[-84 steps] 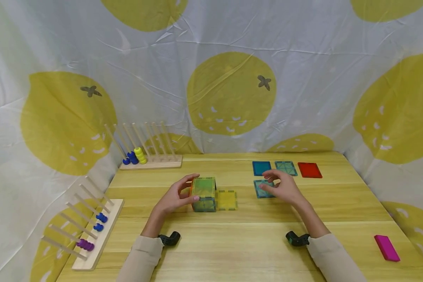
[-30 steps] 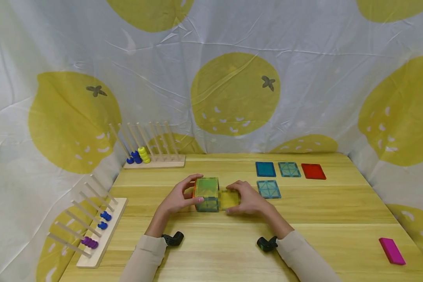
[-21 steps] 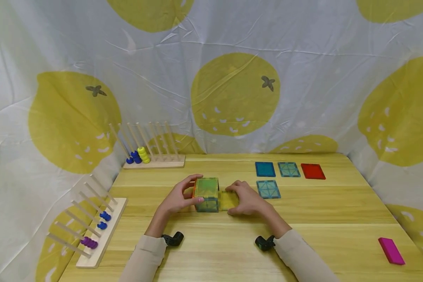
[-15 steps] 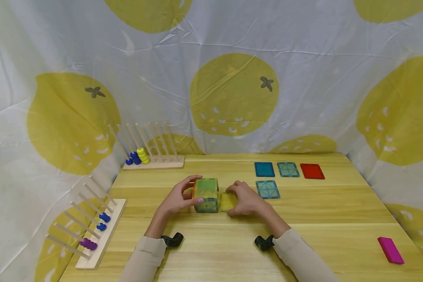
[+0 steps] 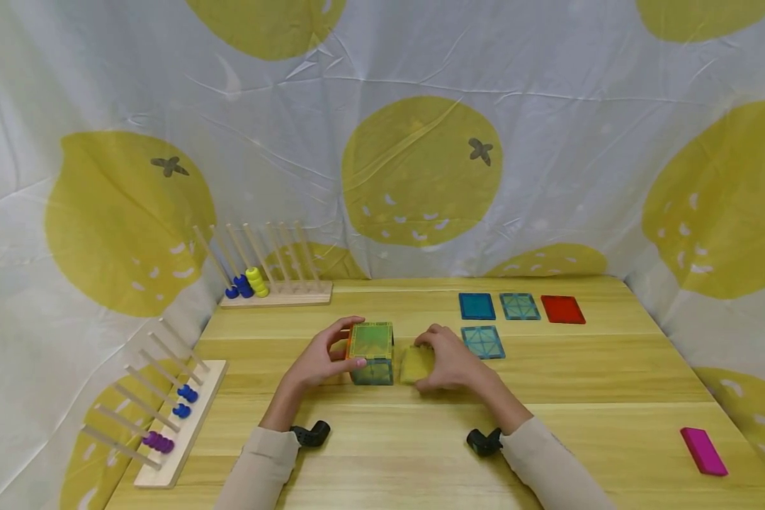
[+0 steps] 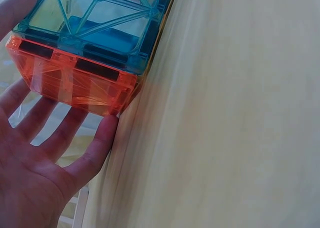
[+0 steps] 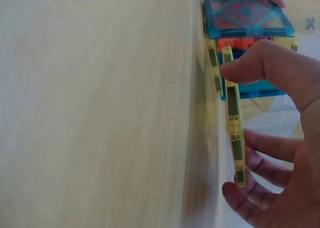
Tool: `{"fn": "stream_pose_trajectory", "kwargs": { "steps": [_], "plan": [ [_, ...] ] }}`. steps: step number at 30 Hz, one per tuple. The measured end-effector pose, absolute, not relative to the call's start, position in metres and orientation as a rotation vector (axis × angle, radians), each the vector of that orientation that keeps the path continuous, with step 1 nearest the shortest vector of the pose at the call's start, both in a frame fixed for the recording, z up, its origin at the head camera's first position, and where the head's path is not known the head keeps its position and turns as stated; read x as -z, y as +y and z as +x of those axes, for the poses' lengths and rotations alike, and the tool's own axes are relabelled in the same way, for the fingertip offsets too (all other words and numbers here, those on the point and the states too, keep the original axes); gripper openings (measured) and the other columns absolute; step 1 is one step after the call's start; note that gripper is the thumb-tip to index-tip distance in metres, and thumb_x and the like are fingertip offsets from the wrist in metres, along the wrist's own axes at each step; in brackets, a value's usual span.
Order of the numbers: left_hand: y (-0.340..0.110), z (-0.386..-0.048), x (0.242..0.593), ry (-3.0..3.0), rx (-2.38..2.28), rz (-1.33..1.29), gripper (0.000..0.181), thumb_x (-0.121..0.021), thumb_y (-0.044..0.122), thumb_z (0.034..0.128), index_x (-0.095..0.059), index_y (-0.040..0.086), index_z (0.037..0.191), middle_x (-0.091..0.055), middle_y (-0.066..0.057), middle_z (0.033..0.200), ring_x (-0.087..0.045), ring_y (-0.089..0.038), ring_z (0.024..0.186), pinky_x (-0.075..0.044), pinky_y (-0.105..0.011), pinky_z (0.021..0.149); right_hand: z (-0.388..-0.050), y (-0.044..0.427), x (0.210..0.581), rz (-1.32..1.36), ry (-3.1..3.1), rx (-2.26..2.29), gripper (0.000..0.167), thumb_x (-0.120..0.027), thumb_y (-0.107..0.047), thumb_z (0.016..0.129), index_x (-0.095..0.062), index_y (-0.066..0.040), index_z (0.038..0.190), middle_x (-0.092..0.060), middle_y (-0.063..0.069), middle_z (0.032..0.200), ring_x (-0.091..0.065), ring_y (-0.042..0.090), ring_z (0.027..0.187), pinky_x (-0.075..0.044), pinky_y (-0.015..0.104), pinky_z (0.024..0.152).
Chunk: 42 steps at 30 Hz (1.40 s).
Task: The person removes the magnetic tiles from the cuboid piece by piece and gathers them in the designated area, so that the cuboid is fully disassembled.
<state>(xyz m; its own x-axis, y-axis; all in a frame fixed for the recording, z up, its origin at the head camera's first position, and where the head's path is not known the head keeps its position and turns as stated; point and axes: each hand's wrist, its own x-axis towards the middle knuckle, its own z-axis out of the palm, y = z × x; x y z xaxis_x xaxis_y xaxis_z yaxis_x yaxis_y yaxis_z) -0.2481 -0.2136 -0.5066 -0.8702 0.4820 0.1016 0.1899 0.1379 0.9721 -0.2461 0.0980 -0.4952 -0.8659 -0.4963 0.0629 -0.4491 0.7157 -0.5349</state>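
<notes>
— Right grip (image 5: 448, 360): clamped on a yellow tile (image 5: 416, 363) by opposite edges, just above the table (image 5: 389, 439), beside the tile cube (image 5: 372, 352).
— How will it handle?
— Probably light, stiff and slick-faced; opposite edges give the surest hold. Left grip (image 5: 321, 355): clamped round the cube (a magnetic shell, presumably, and easily jarred apart).

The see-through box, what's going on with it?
A person's left hand holds the see-through box on the table. The right hand grips a yellow tile by its edges, beside the box but apart from it. The box's side facing that tile looks open. A red tile and a dark blue tile lie flat farther back.
</notes>
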Motion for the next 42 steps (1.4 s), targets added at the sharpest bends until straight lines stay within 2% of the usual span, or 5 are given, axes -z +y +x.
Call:
{"fn": "stream_pose_trajectory", "kwargs": {
  "steps": [3,9,15,29,42],
  "plan": [
    [-0.214,-0.248,0.506,2.193,-1.794,0.655,0.074,-0.082,0.01,0.0886,-0.046,0.028,0.151,-0.046,-0.011,0.148,-0.049,-0.037,0.137,-0.061,-0.037,0.088,-0.246,0.104,0.492,-0.797,2.836,0.904,0.073,-0.092,-0.038,0.063,-0.069,-0.01,0.126,-0.06,0.005,0.116,-0.054,0.023,0.107,-0.053,0.043,0.089],
    [-0.213,-0.248,0.506,2.194,-1.787,0.659,0.079,-0.081,0.01,0.0891,-0.039,0.012,0.156,-0.045,-0.012,0.15,-0.048,-0.038,0.138,-0.061,-0.036,0.088,-0.248,0.126,0.484,-0.832,2.856,0.964,0.068,-0.09,-0.036,0.065,-0.069,-0.011,0.126,-0.059,0.004,0.115,-0.054,0.022,0.104,-0.052,0.037,0.08],
    [-0.212,-0.249,0.505,2.199,-1.785,0.669,0.081,-0.081,0.01,0.0888,-0.038,0.01,0.157,-0.046,-0.013,0.149,-0.049,-0.038,0.137,-0.06,-0.035,0.088,-0.249,0.16,0.475,-0.821,2.907,0.992,0.066,-0.09,-0.034,0.067,-0.069,-0.014,0.127,-0.059,0.002,0.118,-0.054,0.023,0.106,-0.052,0.041,0.083],
    [-0.213,-0.248,0.503,2.222,-1.776,0.677,0.075,-0.082,0.011,0.088,-0.045,0.027,0.152,-0.045,-0.012,0.15,-0.047,-0.037,0.139,-0.06,-0.034,0.091,-0.249,0.247,0.48,-0.711,3.023,0.902,0.066,-0.089,-0.032,0.072,-0.069,-0.005,0.13,-0.062,0.017,0.125,-0.059,0.034,0.108,-0.056,0.046,0.08],
    [-0.213,-0.249,0.505,2.215,-1.779,0.689,0.081,-0.081,0.009,0.0889,-0.037,0.007,0.156,-0.047,-0.013,0.148,-0.049,-0.038,0.137,-0.06,-0.035,0.089,-0.255,0.298,0.491,-0.597,3.032,0.822,0.065,-0.089,-0.027,0.073,-0.068,-0.004,0.13,-0.06,0.017,0.12,-0.058,0.034,0.106,-0.053,0.05,0.084]
  ]
}}
